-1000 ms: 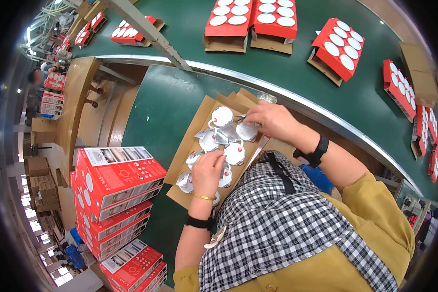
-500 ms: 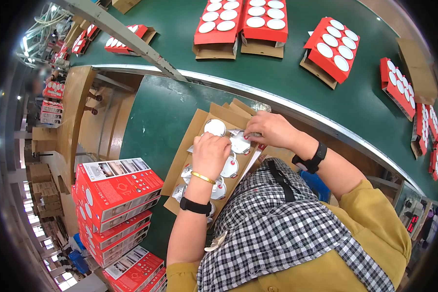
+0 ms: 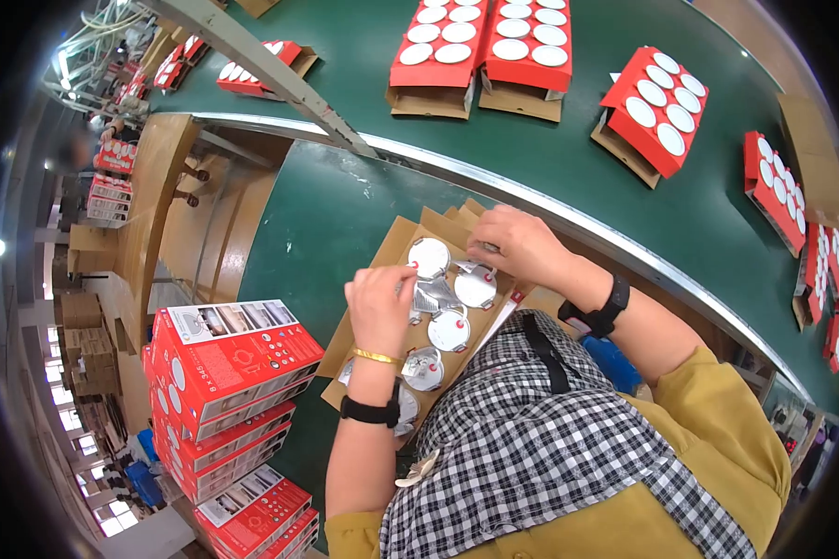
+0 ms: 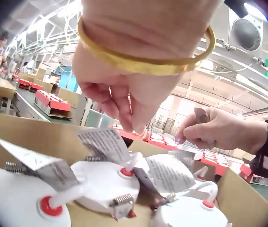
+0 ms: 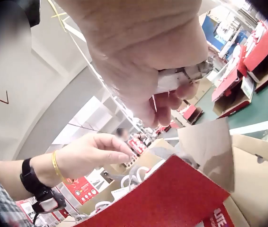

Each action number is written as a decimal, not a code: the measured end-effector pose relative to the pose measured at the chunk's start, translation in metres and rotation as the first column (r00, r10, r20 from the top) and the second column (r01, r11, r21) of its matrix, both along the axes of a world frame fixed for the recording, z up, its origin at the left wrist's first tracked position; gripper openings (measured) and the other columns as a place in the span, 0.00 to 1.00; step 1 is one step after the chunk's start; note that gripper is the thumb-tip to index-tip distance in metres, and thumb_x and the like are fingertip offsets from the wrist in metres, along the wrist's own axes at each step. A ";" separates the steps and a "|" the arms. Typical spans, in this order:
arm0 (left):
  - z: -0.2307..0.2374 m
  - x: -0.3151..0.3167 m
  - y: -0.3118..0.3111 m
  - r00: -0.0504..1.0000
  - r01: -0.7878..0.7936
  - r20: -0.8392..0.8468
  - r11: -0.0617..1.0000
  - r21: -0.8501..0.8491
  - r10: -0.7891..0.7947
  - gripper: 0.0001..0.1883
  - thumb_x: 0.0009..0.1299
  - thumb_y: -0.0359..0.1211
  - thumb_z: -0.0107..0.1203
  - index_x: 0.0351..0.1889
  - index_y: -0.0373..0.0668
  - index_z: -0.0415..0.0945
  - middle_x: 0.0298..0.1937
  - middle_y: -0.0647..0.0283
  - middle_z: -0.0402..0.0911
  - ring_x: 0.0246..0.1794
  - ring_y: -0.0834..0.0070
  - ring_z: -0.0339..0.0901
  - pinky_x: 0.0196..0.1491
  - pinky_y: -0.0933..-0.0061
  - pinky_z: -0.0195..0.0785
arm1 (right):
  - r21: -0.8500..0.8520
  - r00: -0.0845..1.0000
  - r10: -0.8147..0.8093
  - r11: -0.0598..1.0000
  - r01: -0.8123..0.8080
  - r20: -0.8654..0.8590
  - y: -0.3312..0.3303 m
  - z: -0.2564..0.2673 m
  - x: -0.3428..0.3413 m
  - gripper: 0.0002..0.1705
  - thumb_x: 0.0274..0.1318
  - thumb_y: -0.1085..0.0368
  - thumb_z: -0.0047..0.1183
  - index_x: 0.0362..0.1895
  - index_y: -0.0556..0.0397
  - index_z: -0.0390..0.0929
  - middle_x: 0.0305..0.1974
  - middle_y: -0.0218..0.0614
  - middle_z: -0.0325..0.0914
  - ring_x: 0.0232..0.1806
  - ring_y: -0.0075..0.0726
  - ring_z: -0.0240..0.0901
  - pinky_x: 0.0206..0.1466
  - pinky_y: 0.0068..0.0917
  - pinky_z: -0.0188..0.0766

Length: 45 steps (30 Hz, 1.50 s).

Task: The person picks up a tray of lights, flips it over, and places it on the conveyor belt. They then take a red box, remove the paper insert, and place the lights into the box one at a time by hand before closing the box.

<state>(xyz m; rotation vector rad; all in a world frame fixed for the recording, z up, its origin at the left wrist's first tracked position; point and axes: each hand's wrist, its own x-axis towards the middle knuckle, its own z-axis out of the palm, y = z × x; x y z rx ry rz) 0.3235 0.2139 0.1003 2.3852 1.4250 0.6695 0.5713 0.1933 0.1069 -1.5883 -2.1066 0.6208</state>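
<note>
An open carton (image 3: 340,359), brown inside and red outside, lies in front of me. It holds several round white downlights (image 3: 448,330) with spring clips, white cable loops and red fittings; printed leaflets (image 4: 105,144) lie among them. My left hand (image 3: 379,303) hovers over the carton's left side, fingers loosely bent and nothing between them. At the far right corner, my right hand (image 3: 522,244) grips a small white piece with a metallic end (image 5: 176,78), partly hidden in the palm. A brown flap (image 5: 209,151) stands up below that hand in the right wrist view.
Stacked red printed boxes (image 3: 238,359) stand left of the carton. Across a metal rail, a green bench (image 3: 587,56) carries several red trays of white discs (image 3: 657,107). A slanted metal post (image 3: 270,79) rises at the back left. A loose brown carton (image 3: 811,158) sits far right.
My left hand went inward over the downlights, then drew back left. The right hand stays near the far right corner. The view has shifted slightly.
</note>
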 end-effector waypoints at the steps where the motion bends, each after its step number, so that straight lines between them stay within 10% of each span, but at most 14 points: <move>1: 0.001 -0.003 0.009 1.000 -0.009 -0.017 1.000 0.006 0.009 0.04 0.60 0.33 0.65 0.33 0.50 0.84 0.33 0.68 0.84 0.41 0.66 0.77 0.45 0.63 0.63 | 0.005 1.000 0.011 1.000 -0.011 0.001 0.008 -0.001 -0.006 0.09 0.52 0.59 0.62 0.37 0.45 0.84 0.39 0.29 0.79 0.47 0.39 0.73 0.49 0.36 0.76; 45: -0.033 0.006 0.023 0.985 0.170 0.079 0.882 -0.439 -0.151 0.31 0.58 0.27 0.66 0.62 0.42 0.73 0.65 0.53 0.73 0.64 0.57 0.70 0.66 0.63 0.65 | 0.095 0.972 0.135 0.983 -0.155 0.192 0.019 -0.022 -0.039 0.13 0.45 0.61 0.65 0.37 0.47 0.83 0.37 0.29 0.79 0.48 0.38 0.74 0.48 0.33 0.75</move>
